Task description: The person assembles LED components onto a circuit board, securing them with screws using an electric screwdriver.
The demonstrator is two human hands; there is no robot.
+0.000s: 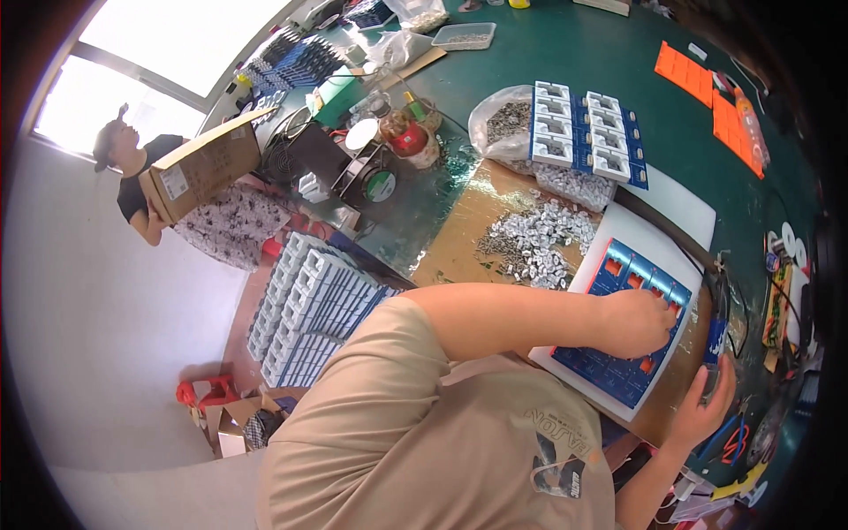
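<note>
A blue printed panel [609,367] with orange-red cut-outs lies on a white foam sheet [579,284]. My left hand [634,323] is closed over the panel's right part, its fingers bent downward; whatever is between the fingertips is hidden. At the panel's right, my right hand [709,405] has its thumb and fingers around the lower end of a blue and black tool [717,331], shaped like an electric screwdriver. Left of the foam, small clear-and-white plastic parts [552,234] are heaped beside a pile of small metal pieces [503,243] on a brown board [450,256].
White-and-blue trayed units [590,132] stand beyond the heap, beside an open bag [503,119] of metal pieces. Orange sheets [685,71] lie far right. Stacked units [309,305] rise at left. A person [146,159] carries a cardboard box [203,172] there. Tools crowd the right edge.
</note>
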